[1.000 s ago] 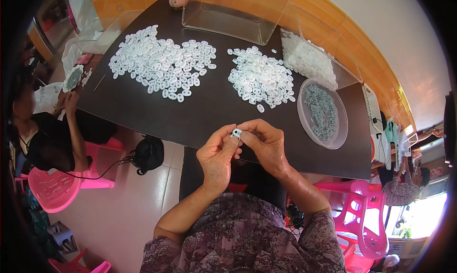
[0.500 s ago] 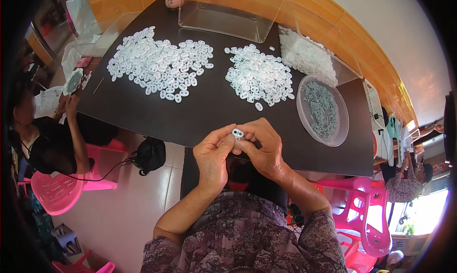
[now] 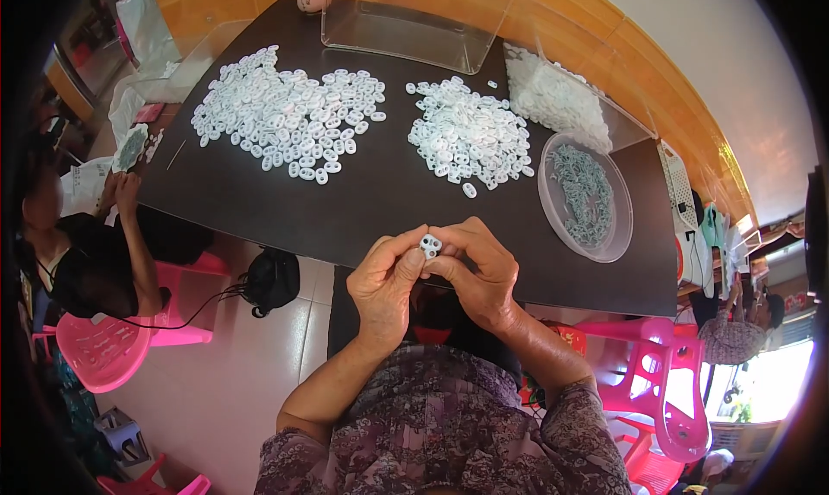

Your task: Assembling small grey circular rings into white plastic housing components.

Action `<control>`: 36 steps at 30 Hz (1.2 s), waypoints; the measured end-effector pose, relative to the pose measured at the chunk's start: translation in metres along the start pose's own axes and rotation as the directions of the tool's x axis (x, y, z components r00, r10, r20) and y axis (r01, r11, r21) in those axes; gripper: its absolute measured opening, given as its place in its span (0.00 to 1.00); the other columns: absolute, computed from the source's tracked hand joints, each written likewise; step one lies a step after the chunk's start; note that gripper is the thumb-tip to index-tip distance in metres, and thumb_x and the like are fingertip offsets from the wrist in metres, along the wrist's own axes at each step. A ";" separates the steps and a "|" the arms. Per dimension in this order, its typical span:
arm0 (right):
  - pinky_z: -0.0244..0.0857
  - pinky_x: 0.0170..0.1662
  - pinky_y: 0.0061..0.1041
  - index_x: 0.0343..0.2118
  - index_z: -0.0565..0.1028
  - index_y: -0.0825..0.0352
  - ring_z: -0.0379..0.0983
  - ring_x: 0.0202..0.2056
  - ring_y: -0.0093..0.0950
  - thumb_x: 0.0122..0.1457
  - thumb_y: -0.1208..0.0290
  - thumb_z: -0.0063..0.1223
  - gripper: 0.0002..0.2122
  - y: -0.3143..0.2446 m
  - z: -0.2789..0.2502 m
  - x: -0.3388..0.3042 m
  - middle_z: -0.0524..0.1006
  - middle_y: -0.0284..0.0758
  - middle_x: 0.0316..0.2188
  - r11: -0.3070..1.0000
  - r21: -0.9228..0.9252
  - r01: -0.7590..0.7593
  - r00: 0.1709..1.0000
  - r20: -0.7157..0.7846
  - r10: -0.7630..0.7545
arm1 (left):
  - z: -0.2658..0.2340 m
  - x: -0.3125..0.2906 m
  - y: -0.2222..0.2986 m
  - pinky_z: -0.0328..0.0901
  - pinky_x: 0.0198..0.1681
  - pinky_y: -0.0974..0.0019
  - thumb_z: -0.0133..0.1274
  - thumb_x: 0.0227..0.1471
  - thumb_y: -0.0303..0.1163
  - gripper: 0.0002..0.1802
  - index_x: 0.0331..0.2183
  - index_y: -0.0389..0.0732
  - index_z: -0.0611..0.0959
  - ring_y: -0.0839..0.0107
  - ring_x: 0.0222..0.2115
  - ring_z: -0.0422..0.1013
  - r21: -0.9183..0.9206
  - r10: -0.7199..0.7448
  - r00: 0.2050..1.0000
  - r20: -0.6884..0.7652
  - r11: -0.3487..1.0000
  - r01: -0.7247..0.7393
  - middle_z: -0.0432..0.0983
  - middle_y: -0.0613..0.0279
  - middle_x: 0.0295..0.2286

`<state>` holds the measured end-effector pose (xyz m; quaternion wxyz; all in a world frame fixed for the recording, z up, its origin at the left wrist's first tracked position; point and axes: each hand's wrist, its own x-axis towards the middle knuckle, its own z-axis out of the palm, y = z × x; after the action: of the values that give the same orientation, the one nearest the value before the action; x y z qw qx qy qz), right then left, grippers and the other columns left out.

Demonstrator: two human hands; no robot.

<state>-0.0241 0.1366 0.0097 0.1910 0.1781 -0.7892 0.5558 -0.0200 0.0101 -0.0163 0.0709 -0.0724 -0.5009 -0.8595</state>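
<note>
Between both hands, over the near edge of the dark table [image 3: 414, 206], is a small white plastic piece [image 3: 430, 246] with dark round holes. Thumb and fingers of my left hand [image 3: 380, 277] pinch its left side. My right hand [image 3: 480, 275] is closed on its right side, thumb below and index finger above. Fingertips cover its edges, so I cannot tell whether it is one part or two put together. Beyond the hands lie a large pile of white oval two-holed pieces [image 3: 285, 123] on the left and a smaller pile of white pieces [image 3: 471, 136] in the middle.
A round clear tub [image 3: 618, 227] of small grey-blue parts [image 3: 582, 197] stands at the right. Behind it a clear bin holds more white pieces [image 3: 553, 102]. A clear box [image 3: 397, 59] stands at the back. At the left another person [image 3: 95, 253] sits near a pink chair [image 3: 104, 348].
The white piece has turned between my fingers and shows more of its face and holes. My right hand has shifted slightly; both hands still grip the piece.
</note>
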 end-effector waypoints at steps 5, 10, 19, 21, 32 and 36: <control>0.64 0.27 0.21 0.36 0.75 0.73 0.68 0.26 0.26 0.42 0.85 0.58 0.15 -0.001 0.005 -0.002 0.75 0.38 0.29 0.995 -0.046 0.083 0.996 -0.023 -0.084 | -0.001 -0.003 0.000 0.63 0.31 0.79 0.50 0.53 0.24 0.11 0.40 0.30 0.77 0.81 0.26 0.65 -0.008 0.018 1.000 -0.006 1.000 -0.019 0.69 0.66 0.28; 0.64 0.26 0.22 0.36 0.75 0.73 0.68 0.25 0.28 0.43 0.84 0.58 0.14 0.006 0.007 -0.002 0.75 0.38 0.29 0.968 -0.120 0.222 0.973 -0.034 -0.228 | -0.002 -0.005 -0.002 0.63 0.31 0.79 0.50 0.54 0.25 0.11 0.39 0.31 0.77 0.82 0.27 0.65 -0.064 0.005 1.000 0.013 0.998 -0.004 0.70 0.67 0.27; 0.64 0.28 0.23 0.39 0.73 0.72 0.67 0.27 0.28 0.44 0.83 0.58 0.16 -0.002 0.009 -0.006 0.74 0.38 0.31 0.982 -0.109 0.153 0.988 0.012 -0.153 | 0.000 -0.008 0.004 0.64 0.35 0.78 0.51 0.54 0.26 0.12 0.40 0.30 0.76 0.81 0.31 0.68 -0.074 0.003 0.999 -0.049 0.997 -0.007 0.73 0.63 0.32; 0.63 0.28 0.23 0.40 0.73 0.72 0.67 0.27 0.28 0.44 0.82 0.58 0.16 -0.001 0.008 -0.007 0.74 0.38 0.32 0.986 -0.083 0.147 0.989 0.007 -0.147 | 0.002 -0.009 0.006 0.64 0.37 0.78 0.51 0.54 0.26 0.12 0.40 0.30 0.76 0.80 0.32 0.68 -0.080 0.005 0.999 -0.042 0.997 -0.009 0.73 0.64 0.32; 0.63 0.29 0.22 0.38 0.73 0.72 0.67 0.27 0.29 0.46 0.83 0.57 0.13 -0.008 0.021 -0.013 0.74 0.38 0.31 0.988 -0.101 0.117 0.979 -0.156 -0.132 | 0.014 -0.012 0.011 0.63 0.37 0.78 0.51 0.54 0.26 0.13 0.41 0.30 0.76 0.82 0.31 0.66 -0.080 0.004 0.996 -0.085 0.997 -0.010 0.71 0.66 0.31; 0.63 0.29 0.24 0.37 0.72 0.73 0.67 0.28 0.30 0.46 0.82 0.57 0.12 -0.006 0.024 -0.012 0.73 0.39 0.30 0.966 -0.181 0.183 0.962 -0.167 -0.214 | 0.005 -0.012 0.006 0.60 0.34 0.80 0.51 0.54 0.27 0.13 0.41 0.31 0.77 0.83 0.29 0.64 0.025 0.067 0.997 -0.047 0.998 -0.066 0.70 0.69 0.29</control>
<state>-0.0129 0.1131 0.0010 0.3326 0.1878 -0.7891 0.4811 -0.0071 0.0126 -0.0110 0.1122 -0.0675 -0.5065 -0.8523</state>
